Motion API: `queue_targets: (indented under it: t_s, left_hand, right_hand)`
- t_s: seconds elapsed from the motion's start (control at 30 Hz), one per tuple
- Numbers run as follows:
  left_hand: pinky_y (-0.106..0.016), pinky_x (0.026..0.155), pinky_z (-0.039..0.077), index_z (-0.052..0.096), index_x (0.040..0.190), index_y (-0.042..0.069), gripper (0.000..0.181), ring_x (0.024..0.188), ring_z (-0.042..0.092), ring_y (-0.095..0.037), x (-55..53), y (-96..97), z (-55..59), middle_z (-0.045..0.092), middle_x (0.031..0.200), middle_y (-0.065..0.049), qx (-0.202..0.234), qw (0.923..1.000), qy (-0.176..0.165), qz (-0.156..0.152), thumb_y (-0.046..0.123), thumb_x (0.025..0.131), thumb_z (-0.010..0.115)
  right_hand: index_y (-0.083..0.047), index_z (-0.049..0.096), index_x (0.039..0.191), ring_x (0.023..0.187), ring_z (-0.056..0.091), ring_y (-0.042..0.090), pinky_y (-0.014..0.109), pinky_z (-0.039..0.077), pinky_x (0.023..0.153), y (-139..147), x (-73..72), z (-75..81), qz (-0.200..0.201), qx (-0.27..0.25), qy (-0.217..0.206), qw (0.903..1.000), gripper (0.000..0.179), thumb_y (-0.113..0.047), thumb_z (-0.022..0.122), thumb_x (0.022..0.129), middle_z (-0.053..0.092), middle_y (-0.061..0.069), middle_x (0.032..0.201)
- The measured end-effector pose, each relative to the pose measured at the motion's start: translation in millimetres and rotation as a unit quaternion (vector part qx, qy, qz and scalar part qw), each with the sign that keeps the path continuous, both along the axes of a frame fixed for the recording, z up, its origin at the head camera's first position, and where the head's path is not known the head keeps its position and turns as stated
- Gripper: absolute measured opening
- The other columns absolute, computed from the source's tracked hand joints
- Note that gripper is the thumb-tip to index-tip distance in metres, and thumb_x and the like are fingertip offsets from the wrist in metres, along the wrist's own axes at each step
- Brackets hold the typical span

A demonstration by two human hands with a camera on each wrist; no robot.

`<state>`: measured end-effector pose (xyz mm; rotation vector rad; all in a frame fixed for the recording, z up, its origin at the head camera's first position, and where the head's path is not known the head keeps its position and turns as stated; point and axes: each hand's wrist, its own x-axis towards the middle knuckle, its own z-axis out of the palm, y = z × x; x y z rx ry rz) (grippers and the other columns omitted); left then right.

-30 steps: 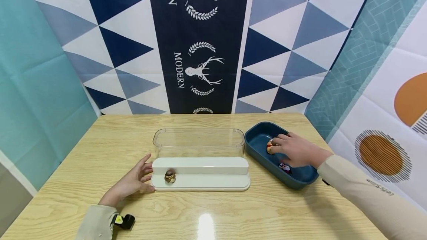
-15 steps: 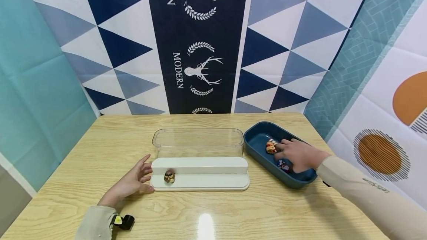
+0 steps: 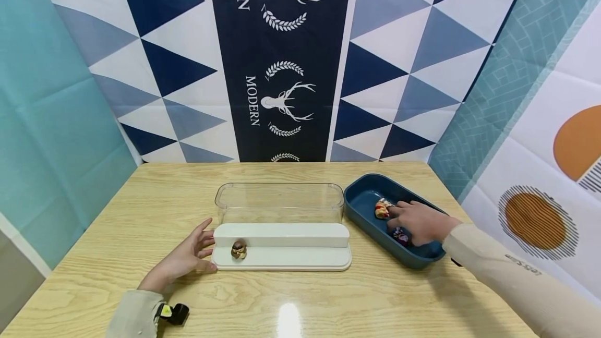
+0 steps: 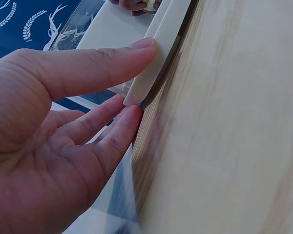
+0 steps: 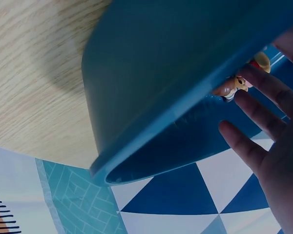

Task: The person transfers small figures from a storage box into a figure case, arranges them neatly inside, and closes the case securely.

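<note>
My left hand (image 3: 190,252) is at the left end of a white stepped display base (image 3: 300,258). In the left wrist view its thumb lies along the base's edge, with straight fingertips touching the corner. A small brown-and-cream figurine (image 3: 238,249) stands on the base's lower step near that end. Inside a dark blue bin (image 3: 363,220) on the right, my right hand (image 3: 418,221) reaches down with its fingers spread. Its fingertips are right at an orange, white and red figurine (image 3: 382,208). A purple-and-white figurine (image 3: 400,236) lies under the hand, partly hidden.
A clear plastic cover (image 3: 280,194) stands directly behind the base, close to the bin's left end. All of it is on a light wood table (image 3: 300,301). Patterned cloth (image 3: 281,67) hangs behind the table, with more at both sides.
My right hand has shifted slightly within the bin, uncovering more of the orange figurine. My left hand, the base and the brown figurine stay as they were.
</note>
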<state>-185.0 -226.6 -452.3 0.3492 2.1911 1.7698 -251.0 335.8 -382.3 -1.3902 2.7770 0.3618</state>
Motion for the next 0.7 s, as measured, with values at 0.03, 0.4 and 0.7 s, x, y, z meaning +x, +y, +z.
queue_targets:
  t_s: [0.03,0.4,0.7]
  left_hand:
    - [-0.043,0.109,0.044,-0.009,0.156,-0.003,0.121,0.138,0.025,-0.056,-0.1,0.0,-0.2,0.020,0.152,-0.040,0.000,1.0000,-0.001,0.000,-0.021,0.071,0.075]
    - [-0.044,0.109,0.044,-0.008,0.156,-0.003,0.121,0.138,0.025,-0.056,-0.2,0.4,-0.5,0.020,0.152,-0.040,-0.007,1.0000,-0.004,0.004,-0.021,0.070,0.076]
    - [-0.046,0.110,0.043,-0.009,0.156,-0.003,0.120,0.138,0.026,-0.056,-1.8,0.1,-0.6,0.019,0.152,-0.040,-0.010,0.9999,0.002,-0.002,-0.019,0.071,0.076]
  right_hand:
    - [-0.021,0.071,0.104,0.085,0.047,0.022,0.041,0.050,0.066,0.0,0.4,0.7,-0.002,-0.002,-0.001,1.0000,0.044,-0.002,0.081,0.065,0.063,0.010,0.112]
    - [-0.006,0.069,0.111,0.091,0.056,0.026,0.048,0.057,0.081,-5.6,-4.0,19.9,0.002,-0.062,-0.016,0.9980,0.040,-0.013,0.085,0.075,0.064,0.006,0.107]
    - [0.001,0.064,0.116,0.097,0.063,0.027,0.050,0.058,0.087,-14.4,-3.3,31.1,-0.029,-0.161,-0.031,0.9861,0.038,-0.003,0.076,0.081,0.065,0.012,0.110]
